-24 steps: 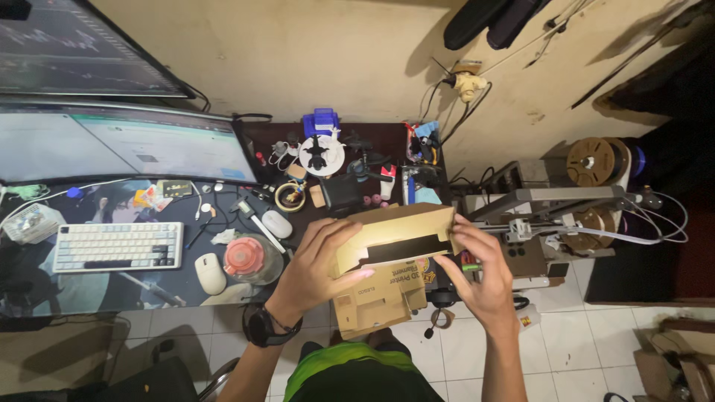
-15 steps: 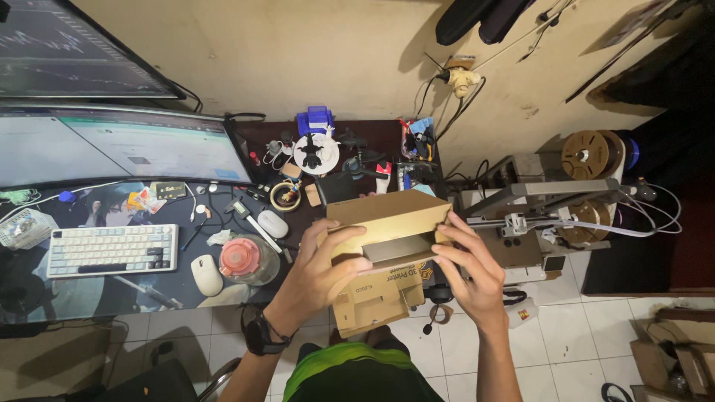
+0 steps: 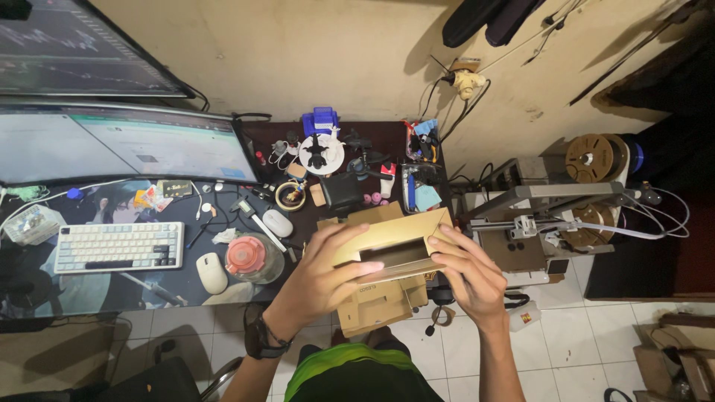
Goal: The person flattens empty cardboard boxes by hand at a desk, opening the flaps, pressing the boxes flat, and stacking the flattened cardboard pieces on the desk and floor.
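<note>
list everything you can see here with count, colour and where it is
cardboard box: one, tan, held open in both hands
second box: one, brown, below it
keyboard: one, white, desk left
mouse: one, white, right of keyboard
jar: one, clear, red lid, beside mouse
monitors: two, upper left
tape roll: one, desk centre
filament spools: two, brown, right
left hand: on box's left side
right hand: on box's right end

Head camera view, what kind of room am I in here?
Likely a home desk used as a hobby 3D-printing corner: two monitors and a keyboard on a cluttered desk, a 3D printer with filament spools beside it, tiled floor below.
</note>
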